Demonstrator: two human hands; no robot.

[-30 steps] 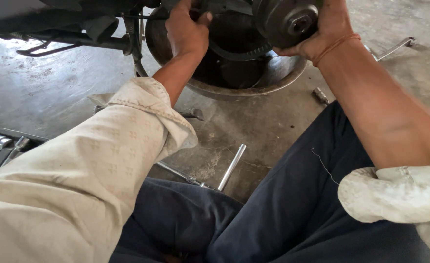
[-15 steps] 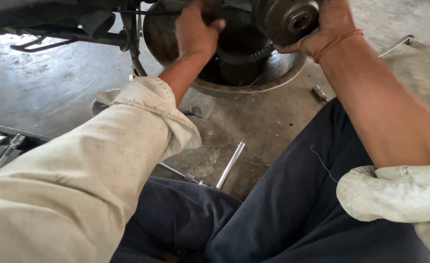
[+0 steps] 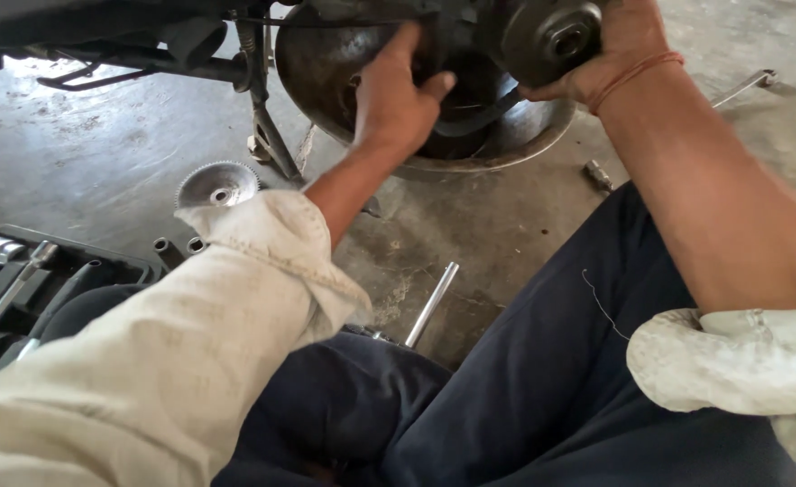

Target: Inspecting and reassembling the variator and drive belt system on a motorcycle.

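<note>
My left hand [image 3: 396,99] reaches into the open round engine housing [image 3: 326,72] of a machine, with its fingers pressed on the dark drive belt [image 3: 479,113] inside. My right hand [image 3: 610,54] grips a round metal pulley [image 3: 549,36] at the top right of the housing. The belt loops round behind the pulley. Both sleeves are rolled up, and my legs in dark trousers lie below.
A toothed metal disc [image 3: 219,184] lies on the concrete floor at left. A socket set tray [image 3: 19,280] sits at the left edge. A metal extension bar [image 3: 432,303] lies by my knee. A socket [image 3: 596,173] and a wrench [image 3: 745,86] lie at right.
The view has shifted so the housing sits further right. My left hand has moved down from the housing's top onto the belt. My right hand still holds the pulley.
</note>
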